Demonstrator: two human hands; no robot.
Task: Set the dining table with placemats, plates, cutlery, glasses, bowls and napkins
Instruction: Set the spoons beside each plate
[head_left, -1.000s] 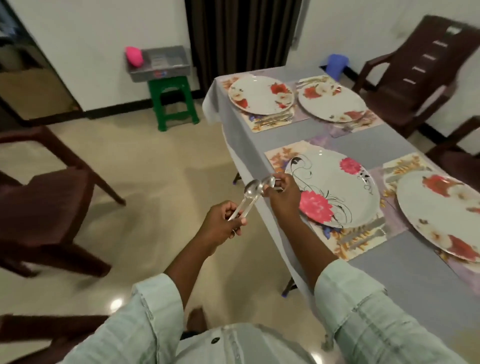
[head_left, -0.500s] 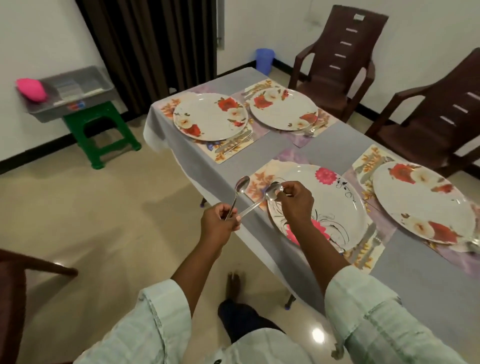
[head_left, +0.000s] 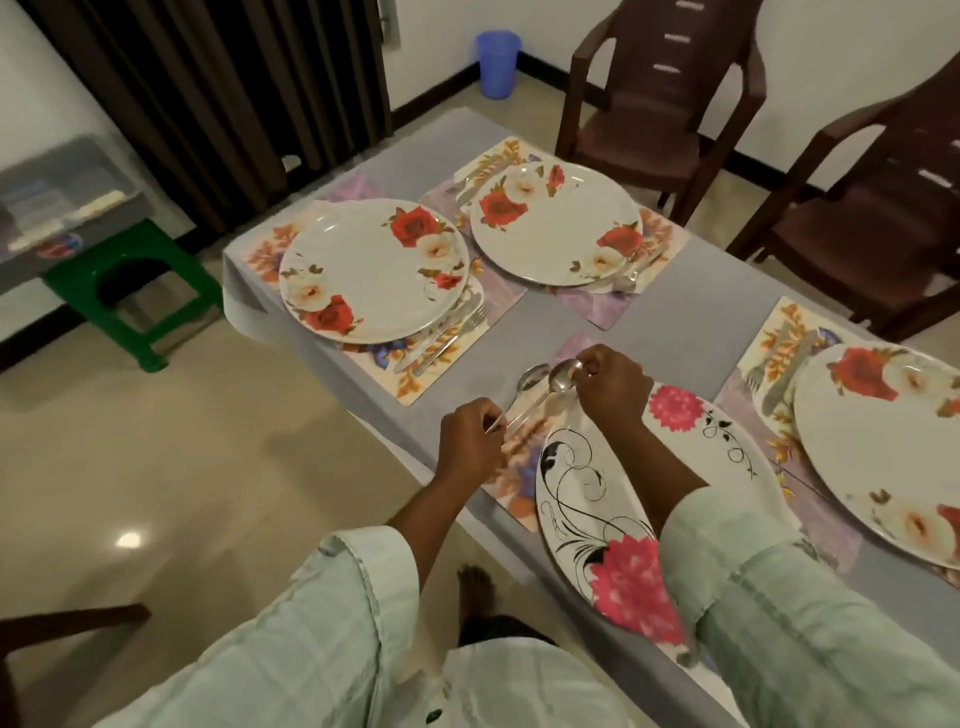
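My left hand (head_left: 470, 441) grips the handles of two steel spoons (head_left: 532, 378) over the near table edge. My right hand (head_left: 613, 387) pinches the bowl of the right-hand spoon (head_left: 563, 375). Both hands hover above the floral placemat (head_left: 511, 467) left of the white plate with pink flowers (head_left: 613, 499). Three more rose-patterned plates, the far-left one (head_left: 371, 270), the far one (head_left: 556, 223) and the right one (head_left: 883, 447), sit on placemats. A knife and fork (head_left: 447, 338) lie beside the far-left plate.
The table has a grey cloth (head_left: 670, 317). Brown plastic chairs (head_left: 670, 88) stand along its far side, another chair (head_left: 62, 629) at lower left. A green stool (head_left: 130, 291) carrying a grey tray stands on the left floor. A blue cup (head_left: 497, 70) stands by the wall.
I have stepped closer to the table and my view has turned right. Both hands with the spoons have moved over the near placemat beside the pink-flower plate.
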